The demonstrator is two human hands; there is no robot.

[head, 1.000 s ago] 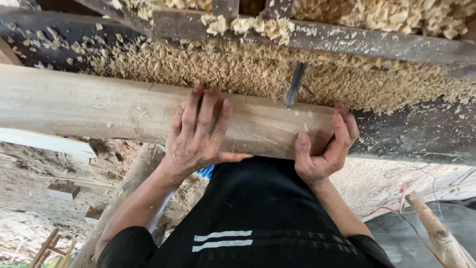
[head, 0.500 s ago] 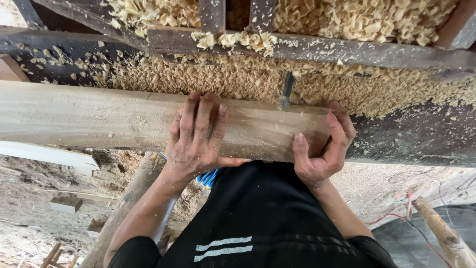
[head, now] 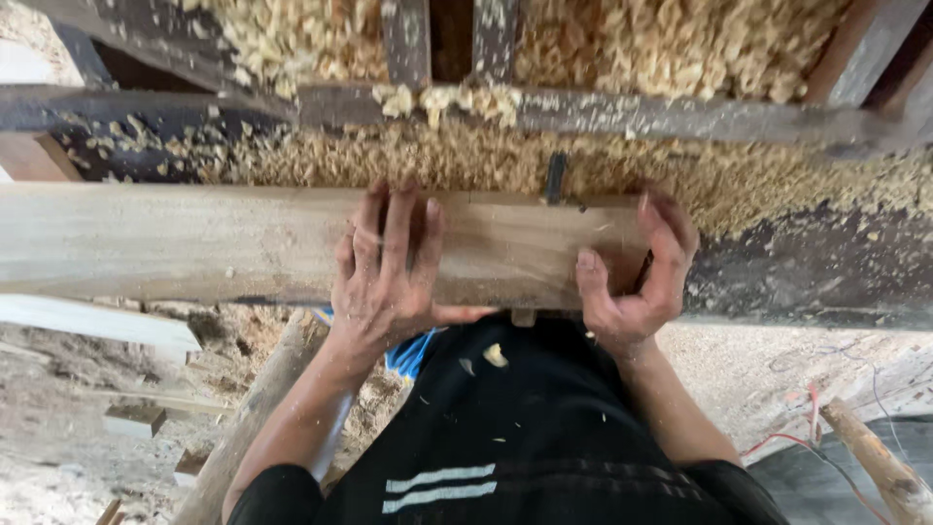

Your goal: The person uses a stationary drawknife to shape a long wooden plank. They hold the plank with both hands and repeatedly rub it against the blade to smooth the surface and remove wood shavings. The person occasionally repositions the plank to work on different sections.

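Pressing flat on the wooden plank (head: 194, 243), the left hand (head: 389, 277) has its fingers spread wide on the top face, palm down, not gripping. Right hand (head: 637, 272) wraps the plank's end, thumb on top and fingers curled over the end face, clamped on it. The plank runs out leftward from both hands, lying across the dark machine bed (head: 816, 272). Wood shavings (head: 408, 156) are heaped just beyond the fingertips; a dark metal pin (head: 555, 177) stands between the hands, at the far edge.

**Hands on plank at shaving-covered bench**

Left hand (head: 389, 267) lies flat, fingers spread, on the wooden plank (head: 175, 243). Right hand (head: 637, 267) cups the plank's end. Wood shavings (head: 389, 156) cover the dark bench (head: 797, 272) behind.
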